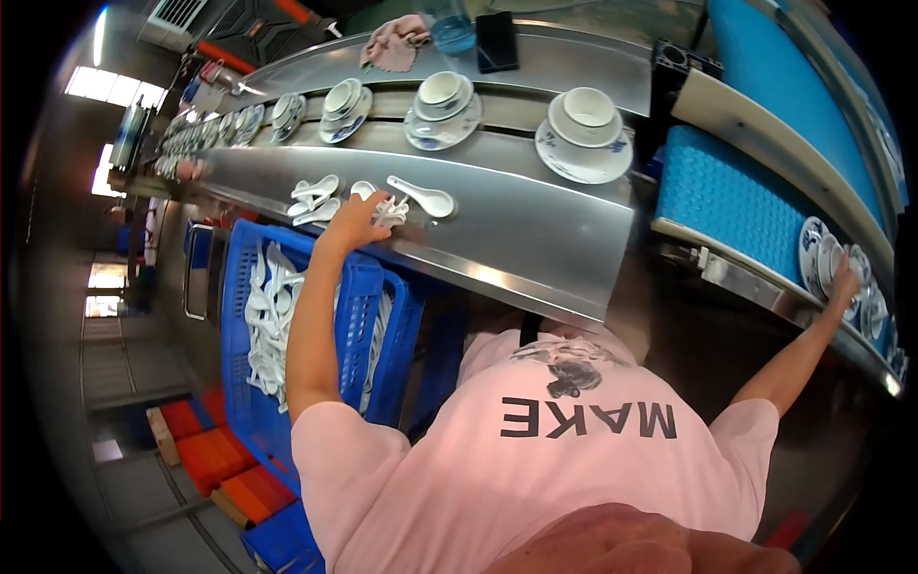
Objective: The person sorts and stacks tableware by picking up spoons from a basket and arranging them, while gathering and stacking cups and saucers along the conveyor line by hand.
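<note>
My left hand (360,222) reaches over the steel ledge, its fingers curled around several white spoons. Beside it lie more white spoons (314,196), and a single spoon (426,196) rests just past the fingertips. Far to the right, my right hand (845,283) grips the rim of a white bowl (828,258) in a group of crockery on the blue belt. A plate (811,251) with a blue pattern stands under or beside that bowl. The fingers of my right hand are small and partly hidden.
Stacked sets of plates and bowls (585,134) run along the line behind the ledge (535,225). Blue baskets (320,251) hold spoons below my left arm. A pink cloth (395,43), a water container (449,33) and a phone (496,42) lie on the far shelf. Orange boxes (215,454) stand at left.
</note>
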Demonstrator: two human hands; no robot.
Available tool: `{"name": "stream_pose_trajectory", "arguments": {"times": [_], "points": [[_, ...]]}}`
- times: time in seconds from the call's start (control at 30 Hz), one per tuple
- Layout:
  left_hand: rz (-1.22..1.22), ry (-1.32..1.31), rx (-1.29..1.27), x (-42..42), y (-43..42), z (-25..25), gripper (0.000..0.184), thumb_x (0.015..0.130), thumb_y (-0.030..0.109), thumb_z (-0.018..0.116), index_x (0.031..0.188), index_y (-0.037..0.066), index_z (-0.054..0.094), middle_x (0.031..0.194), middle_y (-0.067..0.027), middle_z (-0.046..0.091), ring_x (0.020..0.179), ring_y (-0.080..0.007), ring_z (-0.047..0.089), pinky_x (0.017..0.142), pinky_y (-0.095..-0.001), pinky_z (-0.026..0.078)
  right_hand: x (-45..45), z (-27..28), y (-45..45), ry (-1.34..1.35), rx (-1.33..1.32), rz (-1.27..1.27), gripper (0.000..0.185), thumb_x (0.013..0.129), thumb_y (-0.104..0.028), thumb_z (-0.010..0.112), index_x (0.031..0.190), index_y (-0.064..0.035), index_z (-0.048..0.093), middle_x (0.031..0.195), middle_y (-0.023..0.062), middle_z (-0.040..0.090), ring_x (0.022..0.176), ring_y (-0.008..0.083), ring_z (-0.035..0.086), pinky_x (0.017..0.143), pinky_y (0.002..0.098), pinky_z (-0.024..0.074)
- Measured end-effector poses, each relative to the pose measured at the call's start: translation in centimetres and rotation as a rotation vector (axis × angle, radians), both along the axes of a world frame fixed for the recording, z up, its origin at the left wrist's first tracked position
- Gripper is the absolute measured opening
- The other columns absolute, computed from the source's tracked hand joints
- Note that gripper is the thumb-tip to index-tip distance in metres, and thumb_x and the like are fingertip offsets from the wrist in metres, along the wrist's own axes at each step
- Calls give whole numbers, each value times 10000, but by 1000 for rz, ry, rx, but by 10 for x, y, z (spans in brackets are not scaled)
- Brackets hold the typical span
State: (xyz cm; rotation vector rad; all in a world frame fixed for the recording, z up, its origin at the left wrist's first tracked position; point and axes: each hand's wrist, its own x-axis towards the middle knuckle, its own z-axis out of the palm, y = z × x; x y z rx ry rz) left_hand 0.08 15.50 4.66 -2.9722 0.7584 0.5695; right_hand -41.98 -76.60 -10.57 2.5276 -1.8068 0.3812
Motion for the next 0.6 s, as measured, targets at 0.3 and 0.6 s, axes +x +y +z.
{"name": "stream_pose_trajectory", "arguments": {"times": [0.3,0.6], "points": [[-296,-69,-50,-53,-93,16,624,641,305,694,1203,203,443,1002,-162,521,906,-351,515,791,-428,434,30,24,92,-75,-36,274,503,725,-341,617,1097,-8,564,959,176,604,910,286,572,835,375,414],[-267,-248,-134,-56,-143,7,394,739,327,631,1038,86,545,826,-122,581,774,-312,563,671,-426,420,109,85,259,-667,647,529,355,731,-144,594,1056,-5,572,908,62,599,823,134,545,747,263,432]]}}
